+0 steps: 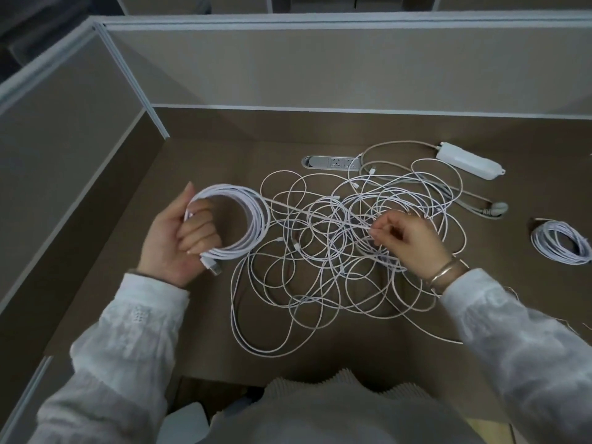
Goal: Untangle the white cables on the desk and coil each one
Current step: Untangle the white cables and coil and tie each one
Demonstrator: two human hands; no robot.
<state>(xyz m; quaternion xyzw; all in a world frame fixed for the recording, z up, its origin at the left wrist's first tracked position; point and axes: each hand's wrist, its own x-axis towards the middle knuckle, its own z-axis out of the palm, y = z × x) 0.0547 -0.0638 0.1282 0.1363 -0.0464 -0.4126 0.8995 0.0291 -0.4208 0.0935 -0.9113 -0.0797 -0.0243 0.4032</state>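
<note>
Mid-coil: the left hand (pixel 179 238) grips the coil (pixel 243 219); the right hand (pixel 413 238) pinches its strand (pixel 320 214), which next needs freeing from the tangle (pixel 336 267).

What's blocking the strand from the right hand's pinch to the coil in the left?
The taut strand runs from the right hand to the coil in the left hand, threaded through the tangle; its loops cross it midway.

a loose tangle of white cables (pixel 336 251) sprawls over the middle of the brown desk (pixel 198 331), loops crossing every way. at its left a round, many-turn coil (pixel 253 222) stands tilted off the surface, one taut strand (pixel 320 214) running right into the tangle. far right lies a finished coil (pixel 560 241), flat and apart.
</note>
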